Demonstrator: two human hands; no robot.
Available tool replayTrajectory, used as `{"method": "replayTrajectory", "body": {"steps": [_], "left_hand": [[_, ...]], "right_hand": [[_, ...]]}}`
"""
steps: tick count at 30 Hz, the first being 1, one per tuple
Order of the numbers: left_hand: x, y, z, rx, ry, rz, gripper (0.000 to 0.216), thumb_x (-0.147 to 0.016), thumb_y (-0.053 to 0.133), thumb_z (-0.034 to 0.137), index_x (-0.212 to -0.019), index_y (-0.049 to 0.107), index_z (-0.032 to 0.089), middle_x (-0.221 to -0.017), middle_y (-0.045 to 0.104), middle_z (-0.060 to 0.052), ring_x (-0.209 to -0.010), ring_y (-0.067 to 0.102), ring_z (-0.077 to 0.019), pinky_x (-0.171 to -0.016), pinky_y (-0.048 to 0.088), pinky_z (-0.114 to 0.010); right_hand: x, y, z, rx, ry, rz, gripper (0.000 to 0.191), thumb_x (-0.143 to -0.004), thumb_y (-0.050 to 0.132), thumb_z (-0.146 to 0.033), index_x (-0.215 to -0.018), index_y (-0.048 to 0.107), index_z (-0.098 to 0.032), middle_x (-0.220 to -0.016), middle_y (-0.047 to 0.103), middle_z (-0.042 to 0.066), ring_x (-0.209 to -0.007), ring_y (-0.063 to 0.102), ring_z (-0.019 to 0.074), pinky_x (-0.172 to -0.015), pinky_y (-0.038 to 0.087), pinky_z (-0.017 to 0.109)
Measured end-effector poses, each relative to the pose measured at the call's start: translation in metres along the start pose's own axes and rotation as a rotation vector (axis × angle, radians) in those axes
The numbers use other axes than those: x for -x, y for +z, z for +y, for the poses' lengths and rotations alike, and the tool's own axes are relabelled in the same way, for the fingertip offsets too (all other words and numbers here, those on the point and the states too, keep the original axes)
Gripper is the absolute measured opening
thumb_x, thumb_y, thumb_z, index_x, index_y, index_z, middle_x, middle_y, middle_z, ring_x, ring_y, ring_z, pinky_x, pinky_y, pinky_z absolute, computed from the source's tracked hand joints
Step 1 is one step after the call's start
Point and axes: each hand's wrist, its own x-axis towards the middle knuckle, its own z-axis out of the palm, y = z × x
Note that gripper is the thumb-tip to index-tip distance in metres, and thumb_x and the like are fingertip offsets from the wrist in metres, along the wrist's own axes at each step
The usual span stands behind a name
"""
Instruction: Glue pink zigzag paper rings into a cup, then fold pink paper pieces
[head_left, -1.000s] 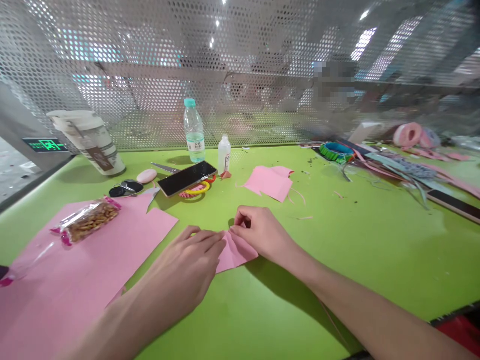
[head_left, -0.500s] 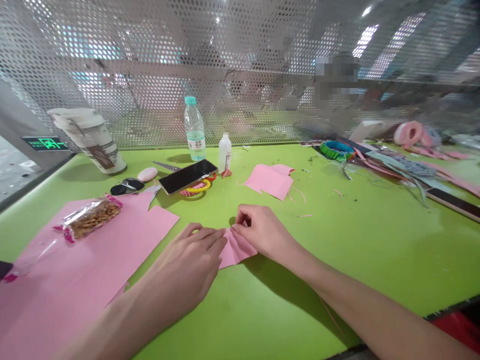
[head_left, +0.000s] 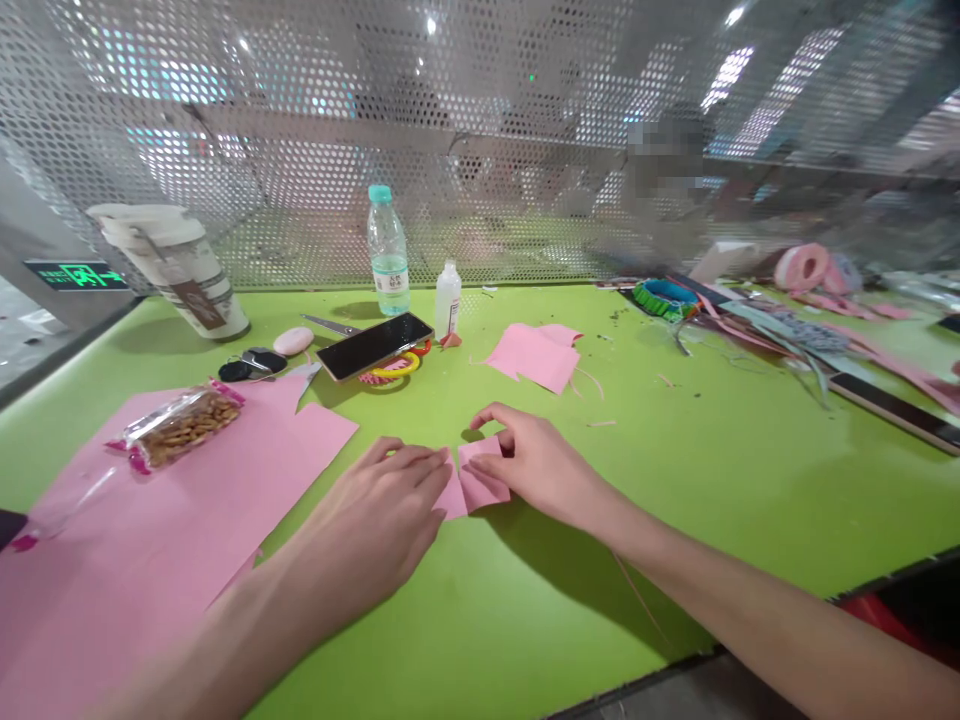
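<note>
A small creased piece of pink paper lies between my hands on the green table, with a fold line down its middle. My left hand rests palm down over its left part, fingertips and thumb holding it against the tabletop. My right hand has the right part of the piece, thumb on its upper face. The right index finger arches above the paper's far edge, apart from it. What the other right fingers do behind the paper is partly hidden.
A large pink sheet with a bag of nuts lies left. Behind stand a cup, a water bottle and a small white bottle. A phone covers scissors. Pink scraps lie beyond my right hand.
My right index finger has lifted off the paper and the right hand has opened somewhat. More of the creased piece shows, its right half spread out. The left hand stays nearly in place.
</note>
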Motion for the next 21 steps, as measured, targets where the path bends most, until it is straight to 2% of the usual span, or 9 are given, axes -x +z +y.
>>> {"method": "replayTrajectory", "body": {"steps": [4,9,14,18,21], "left_hand": [[0.001,0.0,-0.001,-0.004,0.009,0.0,0.039,-0.109,0.046,0.024,-0.136,0.071,0.012,-0.139,0.076,-0.016,-0.126,0.071,-0.0343,-0.109,0.046,-0.054],[0.003,0.0,-0.003,-0.003,-0.004,-0.012,0.038,-0.11,0.047,0.026,-0.135,0.072,0.013,-0.142,0.075,-0.015,-0.13,0.069,-0.0342,-0.111,0.046,-0.053],[0.004,0.003,-0.003,0.025,-0.016,-0.035,0.045,-0.111,0.047,0.032,-0.145,0.067,0.011,-0.148,0.071,-0.016,-0.135,0.067,-0.0353,-0.113,0.047,-0.055],[0.005,0.005,-0.005,0.048,-0.033,-0.054,0.053,-0.109,0.054,0.042,-0.151,0.062,0.01,-0.154,0.066,-0.017,-0.141,0.062,-0.0385,-0.115,0.046,-0.057],[0.004,0.007,-0.008,0.081,-0.038,-0.045,0.054,-0.108,0.058,0.043,-0.151,0.061,0.012,-0.154,0.066,-0.016,-0.14,0.062,-0.0381,-0.115,0.047,-0.058]], "right_hand": [[0.009,0.003,0.004,-0.119,0.042,-0.05,0.037,-0.087,0.07,-0.021,-0.124,0.065,-0.026,-0.072,0.076,-0.003,-0.051,0.065,0.0162,-0.048,0.042,0.025],[0.019,0.003,0.003,-0.045,0.036,0.011,0.033,-0.084,0.067,-0.015,-0.115,0.067,-0.025,-0.062,0.069,-0.006,-0.048,0.062,0.0152,-0.047,0.04,0.024],[0.027,0.002,0.007,-0.143,0.106,0.025,0.031,-0.086,0.069,-0.015,-0.115,0.065,-0.025,-0.07,0.074,-0.003,-0.051,0.064,0.0165,-0.048,0.044,0.026],[0.025,-0.008,0.015,-0.173,0.162,0.046,0.03,-0.089,0.07,-0.018,-0.118,0.063,-0.024,-0.082,0.079,0.001,-0.054,0.066,0.0181,-0.051,0.05,0.029],[0.017,-0.025,0.017,-0.043,0.152,0.109,0.027,-0.093,0.069,-0.024,-0.12,0.064,-0.022,-0.081,0.077,0.001,-0.052,0.063,0.0182,-0.053,0.049,0.031]]}}
